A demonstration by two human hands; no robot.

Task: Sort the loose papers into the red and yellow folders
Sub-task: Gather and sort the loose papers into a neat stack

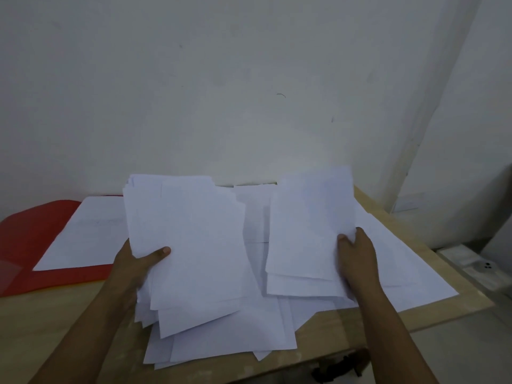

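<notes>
You have two hands in view and each one grips its own bundle of white paper. Your left hand (135, 266) closes on the larger stack (191, 245), thumb pressed on the front sheet and the other fingers hidden behind it. Your right hand (356, 253) pinches the smaller bundle (307, 231) at its right edge, thumb on top; at least two sheets show at its lower edge, but you cannot count them exactly. Both bundles are lifted and tilted up toward you, side by side and apart from each other.

Under them, a loose pile of papers (230, 336) is spread across the wooden table (346, 325), overlapping so much that no count is possible; a few corners hang past the near edge.

Only one folder shows: the red folder (25, 239) lies open at the left of the table, its left side cut off by the frame. One flat white sheet (86, 234) rests on it, with faint print too blurred to read. The sheets in your left hand cover its right edge. The yellow folder cannot be made out anywhere; only a thin yellowish strip shows along the red folder's near edge.
</notes>
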